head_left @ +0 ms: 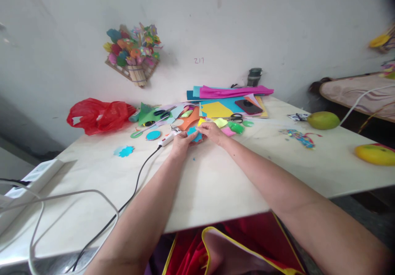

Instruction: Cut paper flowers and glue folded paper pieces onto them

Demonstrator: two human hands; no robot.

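Note:
A blue scalloped paper flower [194,134] is held between my two hands above the middle of the table. My left hand [182,140] pinches its left side, fingers closed. On its upper right edge, the fingertips of my right hand [212,132] are pressed together. Something reddish shows under the flower, too small to make out. Just left of my left hand lies a white glue gun [169,137] with a black cord. Another blue scalloped cutout [126,151] and a round blue disc [153,135] rest further left.
Behind my hands are scissors [237,118], coloured sheets [216,109], a phone [248,106] and a green packet [236,127]. A red plastic bag [100,116] sits back left. Two mangoes, one green [323,120] and one yellow [375,154], lie right. A power strip [33,184] and cables occupy the left.

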